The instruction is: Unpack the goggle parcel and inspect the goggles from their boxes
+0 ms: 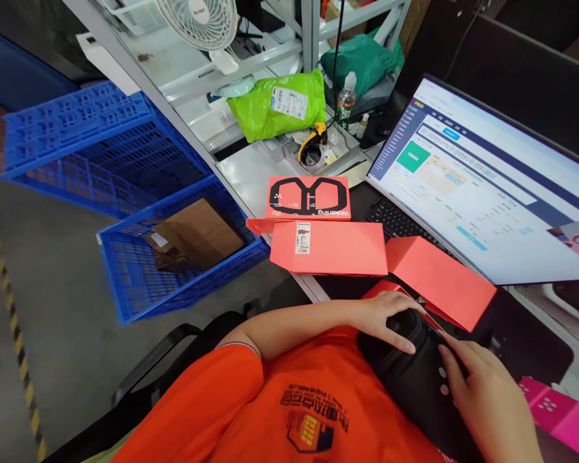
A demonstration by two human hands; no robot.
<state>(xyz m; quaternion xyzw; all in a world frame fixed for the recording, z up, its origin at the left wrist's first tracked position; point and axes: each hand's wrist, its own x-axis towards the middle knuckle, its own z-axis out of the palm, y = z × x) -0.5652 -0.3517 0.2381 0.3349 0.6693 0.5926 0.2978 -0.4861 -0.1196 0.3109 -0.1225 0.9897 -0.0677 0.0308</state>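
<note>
My left hand (383, 316) lies on the near end of a black padded case (415, 379) that rests against my orange shirt, fingers curled over its top. My right hand (487, 392) presses on the same case from the right, fingers spread along its side by small white dots. Just beyond the case lies an opened coral-red carton (439, 276). Two more coral-red boxes sit further back on the desk: one flat with a white label (330, 247), one printed with a black outline (309, 197).
A monitor (487, 186) with a keyboard (395, 222) stands at right. A tape dispenser (313, 146), green parcels (280, 103), a bottle (346, 99) and a fan (200, 22) sit behind. Blue crates (174, 251) holding a brown box stand left of the desk. Pink boxes (554, 411) lie at lower right.
</note>
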